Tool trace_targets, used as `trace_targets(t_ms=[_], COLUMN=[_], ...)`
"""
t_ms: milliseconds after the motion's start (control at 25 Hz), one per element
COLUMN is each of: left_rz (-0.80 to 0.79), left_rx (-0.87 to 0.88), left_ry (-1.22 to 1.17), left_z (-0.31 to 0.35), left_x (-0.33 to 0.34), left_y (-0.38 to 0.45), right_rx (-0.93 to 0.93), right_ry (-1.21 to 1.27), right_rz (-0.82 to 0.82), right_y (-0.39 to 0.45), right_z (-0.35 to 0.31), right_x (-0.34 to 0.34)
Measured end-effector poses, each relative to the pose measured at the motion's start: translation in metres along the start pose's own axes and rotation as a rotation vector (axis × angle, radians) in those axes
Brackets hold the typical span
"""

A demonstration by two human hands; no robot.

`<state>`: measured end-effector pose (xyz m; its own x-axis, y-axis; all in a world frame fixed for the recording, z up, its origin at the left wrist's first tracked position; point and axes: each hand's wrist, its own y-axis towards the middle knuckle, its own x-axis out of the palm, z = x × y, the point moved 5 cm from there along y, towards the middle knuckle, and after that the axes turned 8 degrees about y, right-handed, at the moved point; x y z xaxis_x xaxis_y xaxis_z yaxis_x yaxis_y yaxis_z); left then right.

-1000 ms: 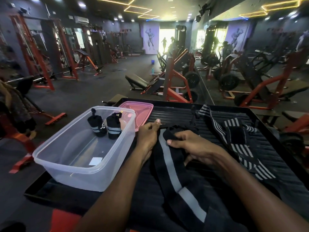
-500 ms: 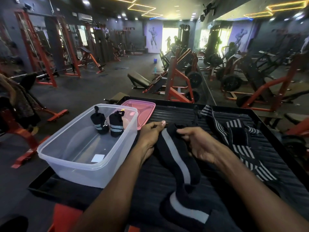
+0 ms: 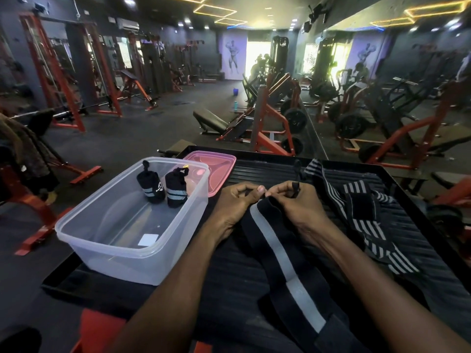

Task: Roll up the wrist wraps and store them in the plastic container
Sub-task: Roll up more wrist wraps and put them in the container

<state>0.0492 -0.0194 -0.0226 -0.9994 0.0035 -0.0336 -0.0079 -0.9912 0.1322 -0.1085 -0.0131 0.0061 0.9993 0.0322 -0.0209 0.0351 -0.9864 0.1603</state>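
Both hands — left hand (image 3: 235,200), right hand (image 3: 295,202) — have moved from flattening to pinching the wrist wrap (image 3: 277,248) at its far end; rolling is beginning, two rolls (image 3: 163,187) already in the plastic container (image 3: 127,256)

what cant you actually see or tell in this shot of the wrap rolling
- Far end of the black wrap: head view, covered by the left hand and right hand, so whether rolling has begun is unclear.
- Its near end: cut off by the bottom edge.
- Logo on a rolled wrap in the container: too small.
- Striped wraps: a tangled pile, count unclear.
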Motion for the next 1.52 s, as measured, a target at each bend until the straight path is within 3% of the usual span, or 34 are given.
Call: trace_targets(t_ms=[120, 200, 400, 640, 880, 1120, 1240, 1400, 1520], left_rz=[0.048, 0.090, 0.104, 0.016, 0.072, 0.044, 0.098, 0.127, 0.092], left_rx=[0.022, 0.030, 0.066, 0.032, 0.116, 0.067, 0.106, 0.126, 0.103], left_ry=[0.044, 0.043, 0.046, -0.100, 0.072, -0.016, 0.048, 0.078, -0.017], left_z=[0.001, 0.002, 0.005, -0.002, 0.006, 0.002, 0.005, 0.005, 0.004], left_x=[-0.001, -0.004, -0.002, 0.004, 0.002, 0.007, 0.005, 0.003, 0.005], left_y=[0.000, 0.001, 0.000, 0.002, -0.003, -0.003, -0.004, -0.003, -0.002], right_rx=[-0.167, -0.203, 0.013, -0.142, 0.073, -0.098, -0.072, 0.107, 0.013], right_ry=[-0.145, -0.109, 0.057, 0.031, 0.067, 0.007, 0.042, 0.110, 0.049], right_rz=[0.033, 0.012, -0.100, -0.062, -0.160, -0.086, -0.101, -0.141, -0.084], right_y=[0.002, 0.003, 0.003, 0.008, 0.005, 0.007, 0.009, 0.008, 0.010], right_z=[-0.008, -0.011, -0.004, -0.012, 0.000, -0.010, -0.006, 0.004, -0.001], right_x=[-0.003, -0.002, -0.004, -0.009, -0.008, -0.012, -0.011, -0.011, -0.014])
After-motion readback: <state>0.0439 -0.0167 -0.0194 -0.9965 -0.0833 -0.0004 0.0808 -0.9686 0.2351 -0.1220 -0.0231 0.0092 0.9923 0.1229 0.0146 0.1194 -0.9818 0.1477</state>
